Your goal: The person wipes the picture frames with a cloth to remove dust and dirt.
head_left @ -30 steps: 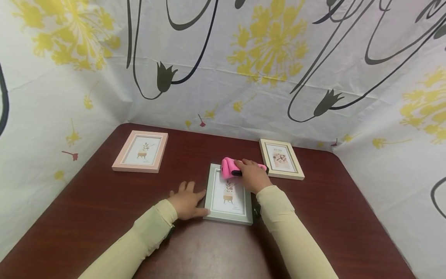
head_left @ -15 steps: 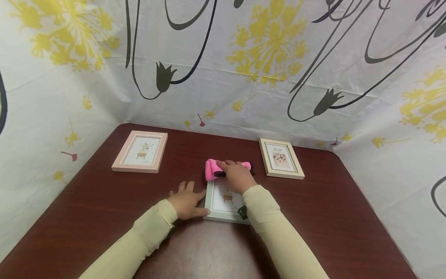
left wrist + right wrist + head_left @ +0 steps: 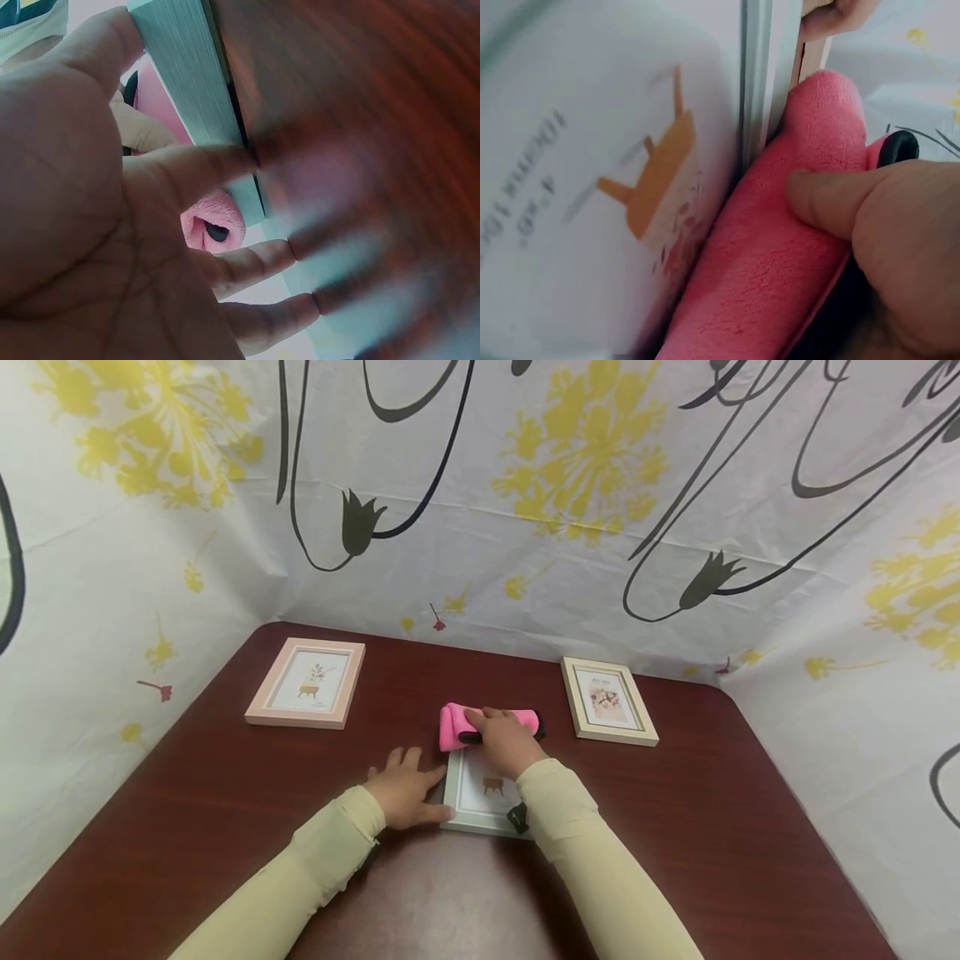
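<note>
A pale green picture frame (image 3: 480,822) lies flat on the table, a plant-pot print behind its front. My right hand (image 3: 506,743) holds a folded pink cloth (image 3: 453,727) with black edging against the frame's upper part, covering its top edge. In the right wrist view, the thumb presses into the fluffy cloth (image 3: 757,255) beside the print. Fingers spread, my left hand (image 3: 405,793) rests at the frame's left side. The left wrist view shows its thumb and index finger touching the green side rail (image 3: 184,67), the other fingertips on the wood.
On the dark red-brown table (image 3: 675,827), a pink picture frame (image 3: 296,720) lies at the back left and a cream one (image 3: 648,727) at the back right. A white flower-patterned sheet (image 3: 465,527) hangs behind and along both sides.
My right hand has slid the pink cloth leftward across the frame's top, mostly in the first half second. The left hand has stayed at the frame's side.
</note>
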The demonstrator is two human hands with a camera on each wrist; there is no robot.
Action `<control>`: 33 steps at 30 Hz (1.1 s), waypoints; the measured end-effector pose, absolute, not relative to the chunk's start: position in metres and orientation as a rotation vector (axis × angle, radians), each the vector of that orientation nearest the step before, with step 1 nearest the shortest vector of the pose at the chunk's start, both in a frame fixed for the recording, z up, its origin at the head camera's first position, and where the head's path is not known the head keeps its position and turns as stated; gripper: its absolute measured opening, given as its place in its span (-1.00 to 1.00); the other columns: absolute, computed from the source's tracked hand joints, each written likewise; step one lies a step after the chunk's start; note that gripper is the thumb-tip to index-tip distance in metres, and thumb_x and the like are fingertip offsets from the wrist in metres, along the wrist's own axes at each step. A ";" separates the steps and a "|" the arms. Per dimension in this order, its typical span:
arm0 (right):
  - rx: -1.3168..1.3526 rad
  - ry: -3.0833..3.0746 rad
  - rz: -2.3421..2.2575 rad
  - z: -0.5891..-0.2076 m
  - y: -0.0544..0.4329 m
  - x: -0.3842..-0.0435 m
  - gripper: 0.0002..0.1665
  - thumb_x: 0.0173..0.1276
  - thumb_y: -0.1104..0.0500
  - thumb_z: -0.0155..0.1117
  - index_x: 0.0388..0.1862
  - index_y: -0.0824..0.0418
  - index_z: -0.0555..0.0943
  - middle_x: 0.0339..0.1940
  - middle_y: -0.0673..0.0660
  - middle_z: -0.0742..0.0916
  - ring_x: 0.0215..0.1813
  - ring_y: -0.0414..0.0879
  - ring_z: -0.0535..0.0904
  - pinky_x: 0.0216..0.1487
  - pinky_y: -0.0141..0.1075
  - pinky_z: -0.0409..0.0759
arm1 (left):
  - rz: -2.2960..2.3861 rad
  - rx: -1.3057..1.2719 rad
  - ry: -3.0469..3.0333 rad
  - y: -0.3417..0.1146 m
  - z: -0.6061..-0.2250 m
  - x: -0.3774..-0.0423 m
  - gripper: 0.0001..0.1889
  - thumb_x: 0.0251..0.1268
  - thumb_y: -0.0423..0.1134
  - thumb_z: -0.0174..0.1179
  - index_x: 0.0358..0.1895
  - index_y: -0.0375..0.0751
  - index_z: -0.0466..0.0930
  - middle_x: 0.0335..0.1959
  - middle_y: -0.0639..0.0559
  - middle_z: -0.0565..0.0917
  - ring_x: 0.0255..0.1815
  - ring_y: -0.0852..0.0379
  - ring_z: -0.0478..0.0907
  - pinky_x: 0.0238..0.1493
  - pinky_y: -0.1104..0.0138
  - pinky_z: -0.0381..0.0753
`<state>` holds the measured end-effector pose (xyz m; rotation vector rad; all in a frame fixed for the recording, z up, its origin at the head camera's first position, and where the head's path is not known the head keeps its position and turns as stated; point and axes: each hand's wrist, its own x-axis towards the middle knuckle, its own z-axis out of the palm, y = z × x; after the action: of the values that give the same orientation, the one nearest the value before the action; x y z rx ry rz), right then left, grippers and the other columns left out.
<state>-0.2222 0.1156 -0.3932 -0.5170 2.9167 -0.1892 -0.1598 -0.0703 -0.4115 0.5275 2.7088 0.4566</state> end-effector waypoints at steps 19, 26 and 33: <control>-0.699 2.928 -0.128 -0.389 0.117 -0.149 -0.39 0.42 0.32 0.21 0.44 0.08 0.46 0.29 0.31 0.58 0.29 0.28 0.50 0.13 0.05 0.57 | 0.416 0.464 2.739 -0.071 -0.410 -0.156 -0.09 0.19 0.34 0.23 0.46 -0.23 0.33 0.48 -0.39 0.18 0.45 -0.53 0.00 0.13 -0.48 0.20; -0.701 2.972 -0.121 -0.393 0.116 -0.132 -0.36 0.36 0.30 0.27 0.43 0.09 0.47 0.31 0.31 0.57 0.27 0.35 0.49 0.04 0.13 0.60 | 0.427 0.426 2.722 -0.071 -0.411 -0.155 -0.08 0.18 0.33 0.25 0.49 -0.17 0.30 0.50 -0.38 0.15 0.45 -0.57 -0.04 0.09 -0.52 0.18; -0.682 2.981 -0.095 -0.394 0.116 -0.143 -0.34 0.37 0.26 0.28 0.45 0.08 0.44 0.31 0.32 0.56 0.27 0.35 0.49 0.01 0.19 0.59 | 0.447 0.455 2.725 -0.072 -0.410 -0.157 -0.07 0.17 0.33 0.26 0.48 -0.19 0.30 0.48 -0.41 0.17 0.43 -0.57 0.01 0.05 -0.53 0.21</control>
<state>-0.1431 0.1156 -0.3941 -0.6824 2.9808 -0.0946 -0.1568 -0.0716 -0.4097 0.4549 2.7251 0.4469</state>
